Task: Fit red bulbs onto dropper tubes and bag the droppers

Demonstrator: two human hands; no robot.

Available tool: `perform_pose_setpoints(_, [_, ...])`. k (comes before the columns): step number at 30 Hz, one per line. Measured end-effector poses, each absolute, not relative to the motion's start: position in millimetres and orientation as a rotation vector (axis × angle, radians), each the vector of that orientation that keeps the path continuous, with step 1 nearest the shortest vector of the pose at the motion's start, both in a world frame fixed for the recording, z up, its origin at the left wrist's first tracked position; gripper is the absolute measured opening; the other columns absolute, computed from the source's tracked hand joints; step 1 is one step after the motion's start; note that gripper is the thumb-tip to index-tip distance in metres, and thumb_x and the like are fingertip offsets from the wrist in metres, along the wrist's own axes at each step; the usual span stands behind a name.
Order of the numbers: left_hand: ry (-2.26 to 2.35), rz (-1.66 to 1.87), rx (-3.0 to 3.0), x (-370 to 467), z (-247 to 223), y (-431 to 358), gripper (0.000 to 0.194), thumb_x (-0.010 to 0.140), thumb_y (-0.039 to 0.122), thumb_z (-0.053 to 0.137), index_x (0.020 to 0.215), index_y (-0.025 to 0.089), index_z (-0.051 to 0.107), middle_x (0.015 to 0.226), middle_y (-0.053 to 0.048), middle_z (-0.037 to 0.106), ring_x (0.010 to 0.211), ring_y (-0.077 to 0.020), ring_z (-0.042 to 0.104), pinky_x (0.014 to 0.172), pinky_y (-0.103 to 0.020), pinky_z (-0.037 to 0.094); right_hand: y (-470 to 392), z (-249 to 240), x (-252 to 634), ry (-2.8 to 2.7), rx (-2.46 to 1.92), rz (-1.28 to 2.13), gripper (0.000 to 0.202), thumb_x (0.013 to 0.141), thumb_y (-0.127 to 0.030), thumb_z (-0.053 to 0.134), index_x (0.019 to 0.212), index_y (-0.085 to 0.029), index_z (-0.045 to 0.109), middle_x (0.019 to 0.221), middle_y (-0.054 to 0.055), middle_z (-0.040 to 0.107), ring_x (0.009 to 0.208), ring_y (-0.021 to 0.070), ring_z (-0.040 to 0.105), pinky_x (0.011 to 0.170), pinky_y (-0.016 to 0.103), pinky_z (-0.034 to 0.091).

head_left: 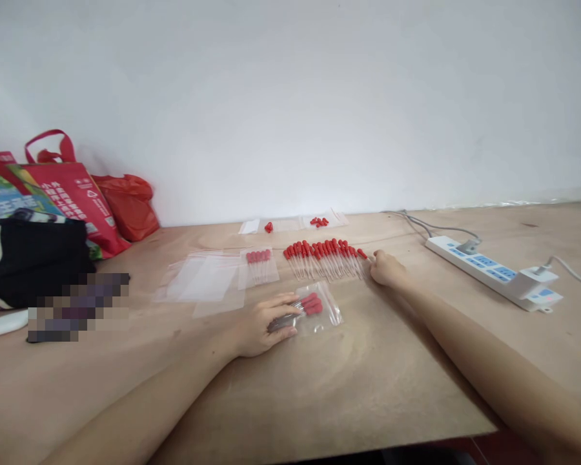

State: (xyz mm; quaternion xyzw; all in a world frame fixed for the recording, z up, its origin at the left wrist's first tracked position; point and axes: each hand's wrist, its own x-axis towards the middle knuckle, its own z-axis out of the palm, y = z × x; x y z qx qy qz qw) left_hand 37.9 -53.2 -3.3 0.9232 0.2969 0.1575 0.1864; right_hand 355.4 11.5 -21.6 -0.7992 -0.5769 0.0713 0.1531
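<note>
My left hand (266, 323) is closed around a clear zip bag (333, 310) on the table, with several red-bulbed droppers (312, 302) inside it. Out to the right, my right hand (387, 268) pinches a single dropper (363, 254) by its clear tube, its red bulb pointing away to the left. Beside it lies a row of droppers (324, 255), bulbs toward the wall and thin clear tubes toward me. Left of the row, a filled zip bag (258, 265) holds several more droppers. A spread stack of flat clear bags (203, 278) lies further left.
Near the wall are small bags (290, 224) with loose red bulbs (319, 221) on them. A white power strip (489, 268) with cables sits at the right. Shopping bags (77, 194), a dark cloth bag (39, 258) and a blurred-out object (77, 310) occupy the left.
</note>
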Motion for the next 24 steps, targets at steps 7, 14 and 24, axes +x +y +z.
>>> perform_pose_setpoints(7, [0.820, 0.534, 2.560, 39, -5, -52, 0.017, 0.079, 0.031, 0.052, 0.090, 0.018, 0.055, 0.122, -0.008, 0.049, 0.116, -0.0203, 0.042, 0.094, -0.035, 0.037, 1, -7, 348, -1.626, -1.892, 0.250, 0.057, 0.076, -0.020, 0.040, 0.126, 0.000, 0.023, 0.077, 0.012, 0.059, 0.080, 0.0226, 0.058, 0.072, 0.032, 0.042])
perform_pose_setpoints(14, [0.818, 0.536, 2.552, 38, -3, -52, 0.016, 0.079, 0.032, 0.052, 0.083, 0.018, 0.056, 0.122, -0.007, 0.050, 0.115, -0.0200, 0.043, 0.093, -0.034, 0.038, -27, -14, 307, -1.322, -1.342, 0.841, 0.075, 0.069, -0.023, 0.048, 0.128, -0.014, 0.001, 0.057, -0.008, 0.046, 0.044, 0.0120, 0.051, 0.045, 0.025, 0.044])
perform_pose_setpoints(24, [0.809, 0.287, 2.662, 38, -1, -51, 0.039, 0.086, 0.036, 0.041, 0.125, 0.031, 0.040, 0.137, 0.000, 0.030, 0.126, -0.0190, 0.027, 0.103, -0.038, 0.025, -42, -26, 274, -1.080, -1.135, 1.096, 0.053, 0.066, -0.029, 0.054, 0.106, -0.022, 0.020, 0.059, -0.008, 0.051, 0.043, 0.0106, 0.052, 0.044, 0.025, 0.046])
